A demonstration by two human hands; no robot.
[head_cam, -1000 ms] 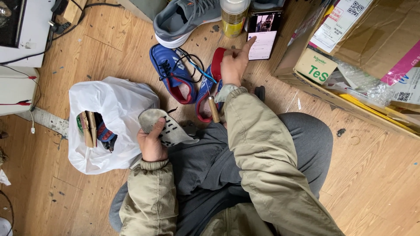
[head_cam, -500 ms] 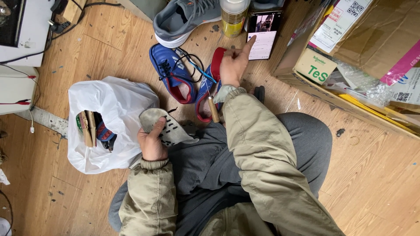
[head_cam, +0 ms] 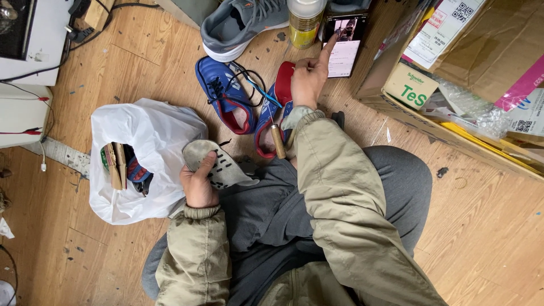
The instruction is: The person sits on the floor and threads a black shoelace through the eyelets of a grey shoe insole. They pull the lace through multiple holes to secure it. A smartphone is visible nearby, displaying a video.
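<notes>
From up here I see my left hand (head_cam: 199, 182) low by my lap, elbow bent and the olive sleeve drawn close to my body, its fingers (head_cam: 195, 190) clamped on a grey insole (head_cam: 218, 164) with the thumb lying along its upper face; the insole rests against my dark trousers, just beside the white plastic bag (head_cam: 150, 141) on the wooden floor (head_cam: 487, 226). My right arm is stretched forward across my knee, and my right hand (head_cam: 310, 76) is raised over the shoes with the index finger extended and its tip touching the screen of the phone (head_cam: 344, 42) that leans upright near the cardboard box (head_cam: 481, 62); the other fingers are curled together, gripping nothing. Below that wrist lies a wooden-handled awl (head_cam: 277, 140) on the red-lined blue shoe (head_cam: 271, 122), with a second blue shoe (head_cam: 224, 93) just to its left and a grey sneaker (head_cam: 243, 25) beyond them.
</notes>
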